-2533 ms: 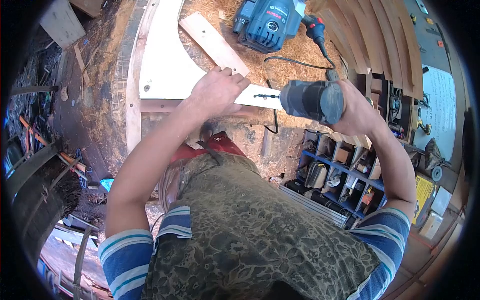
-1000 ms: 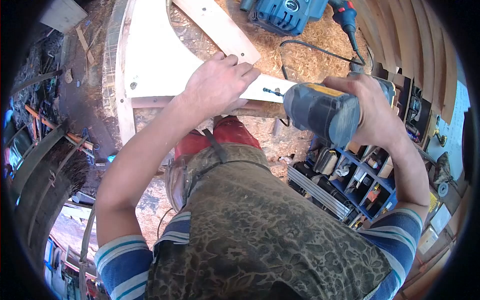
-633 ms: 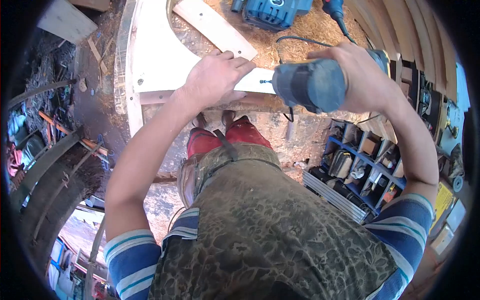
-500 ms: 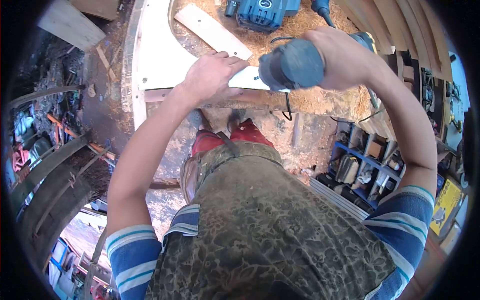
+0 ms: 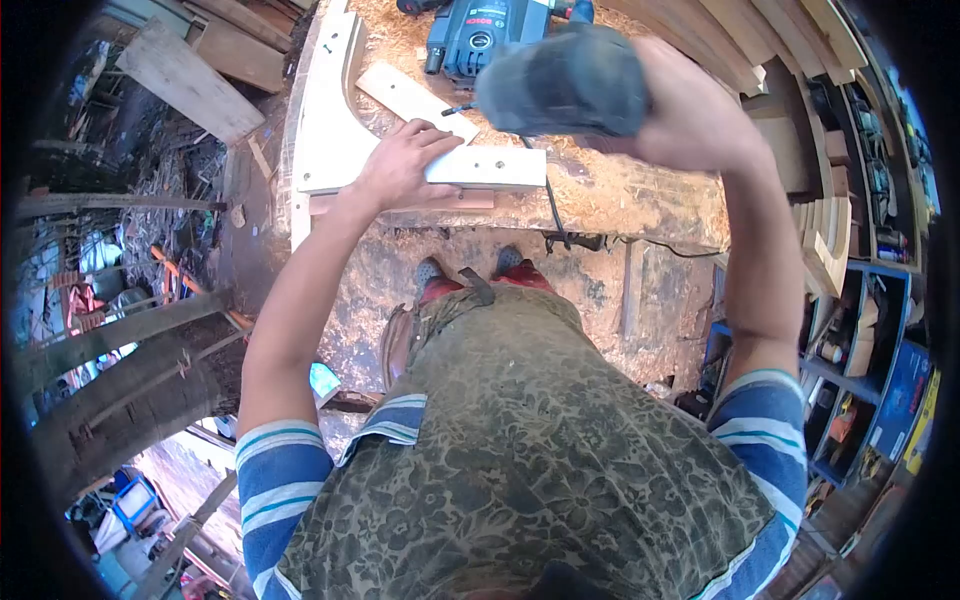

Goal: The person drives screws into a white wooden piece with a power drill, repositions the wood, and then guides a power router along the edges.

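Observation:
My left hand [image 5: 405,165] grips the pale curved wooden piece [image 5: 330,150], fingers over its top and thumb along its near edge. This piece lies on the workbench, above a thinner wood strip [image 5: 465,201]. Two dark spots, holes or screw heads, show near its right end. In my right hand [image 5: 700,110] is a dark cordless drill [image 5: 565,85], blurred by motion. It is raised off the wood, its bit pointing left. Beyond my left fingers lies a short flat board [image 5: 400,95] with holes in it.
A blue Bosch power tool [image 5: 480,40] stands at the back of the sawdust-covered workbench [image 5: 640,200]. A black cable hangs over the front edge. Boards are stacked at the upper right, and shelves [image 5: 860,330] of tools stand at the right. Planks [image 5: 190,80] lie at the left.
The drill has come up from the wooden piece's right end and moved away toward the back, uncovering that end. My left hand keeps its grip. The whole view has shifted slightly.

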`<act>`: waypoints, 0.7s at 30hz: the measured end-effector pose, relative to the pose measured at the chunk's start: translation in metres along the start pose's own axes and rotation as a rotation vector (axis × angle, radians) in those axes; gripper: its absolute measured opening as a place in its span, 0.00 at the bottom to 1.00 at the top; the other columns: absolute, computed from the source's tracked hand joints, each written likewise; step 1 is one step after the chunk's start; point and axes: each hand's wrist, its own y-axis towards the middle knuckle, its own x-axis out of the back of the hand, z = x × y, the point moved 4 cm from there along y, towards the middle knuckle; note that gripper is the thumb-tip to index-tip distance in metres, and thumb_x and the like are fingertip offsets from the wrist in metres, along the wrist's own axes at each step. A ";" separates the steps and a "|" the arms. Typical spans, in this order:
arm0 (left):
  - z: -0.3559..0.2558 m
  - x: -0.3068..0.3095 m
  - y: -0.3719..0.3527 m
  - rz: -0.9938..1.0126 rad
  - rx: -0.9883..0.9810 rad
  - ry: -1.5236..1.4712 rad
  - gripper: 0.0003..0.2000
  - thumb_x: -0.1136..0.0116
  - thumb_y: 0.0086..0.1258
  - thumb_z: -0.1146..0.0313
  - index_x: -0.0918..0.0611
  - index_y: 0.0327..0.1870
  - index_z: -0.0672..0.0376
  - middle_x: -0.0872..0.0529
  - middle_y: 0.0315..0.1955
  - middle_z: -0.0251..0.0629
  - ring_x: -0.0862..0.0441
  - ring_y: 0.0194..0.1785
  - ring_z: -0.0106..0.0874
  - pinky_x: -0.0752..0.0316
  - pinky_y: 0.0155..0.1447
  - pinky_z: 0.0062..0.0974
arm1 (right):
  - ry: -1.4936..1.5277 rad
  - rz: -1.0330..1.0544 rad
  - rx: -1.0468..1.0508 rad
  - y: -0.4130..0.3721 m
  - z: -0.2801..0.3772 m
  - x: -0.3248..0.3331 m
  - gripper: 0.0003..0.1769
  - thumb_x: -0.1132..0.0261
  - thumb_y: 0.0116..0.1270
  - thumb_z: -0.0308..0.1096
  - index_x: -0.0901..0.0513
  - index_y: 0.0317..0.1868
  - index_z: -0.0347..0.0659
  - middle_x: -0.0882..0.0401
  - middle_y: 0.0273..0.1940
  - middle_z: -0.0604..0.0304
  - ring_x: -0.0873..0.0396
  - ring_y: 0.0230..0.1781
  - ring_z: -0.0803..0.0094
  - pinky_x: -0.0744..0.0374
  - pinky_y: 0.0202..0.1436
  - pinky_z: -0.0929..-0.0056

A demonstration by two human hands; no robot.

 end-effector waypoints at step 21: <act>0.099 0.000 -0.182 -0.772 0.740 -0.427 0.12 0.30 0.64 0.73 0.10 0.48 0.61 0.08 0.40 0.47 0.13 0.45 0.39 0.19 0.53 0.34 | 0.890 -0.642 -0.465 -0.080 -0.049 -0.138 0.25 0.29 0.66 0.20 0.21 0.63 0.36 0.16 0.56 0.52 0.18 0.56 0.66 0.17 0.57 0.64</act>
